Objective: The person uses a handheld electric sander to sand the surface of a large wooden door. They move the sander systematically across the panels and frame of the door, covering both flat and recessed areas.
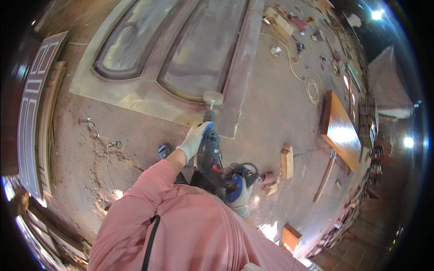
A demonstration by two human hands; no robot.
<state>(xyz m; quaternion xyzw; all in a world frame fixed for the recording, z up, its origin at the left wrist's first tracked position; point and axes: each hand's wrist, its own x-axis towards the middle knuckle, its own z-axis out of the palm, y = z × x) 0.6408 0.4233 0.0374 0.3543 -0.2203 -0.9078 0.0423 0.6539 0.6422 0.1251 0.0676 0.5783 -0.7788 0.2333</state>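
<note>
Pink top (pixel 190 226) filling the bottom of the frame, and just above it both hands are busy with a dark power drill (pixel 210 156) that has some red bits on it, sitting around the middle of the shot. The left hand (pixel 195 139), in a white glove with blue on it, is wrapped round the front of the body. The right hand (pixel 239 194), gloved the same way, is curled around the rear grip, though part of its fingers is hidden, and a black cable (pixel 246 170) loops right beside it.

Up front, the drill carries a pale round disc (pixel 213 97), sitting at the curved lower edge of a recessed panel on a big wooden door (pixel 120 95). Can't tell how hard it's pressing. The door lies flat on the floor (pixel 135 140), running from the upper left to the top centre.

Over on the right there's a glossy orange-brown board (pixel 342 133), a wooden-handled tool (pixel 323 180) by its lower edge and a light wood block (pixel 287 161). A coiled cord (pixel 312 91) sits upper right, and more panelled doors (pixel 36 104) stand at the far left.
</note>
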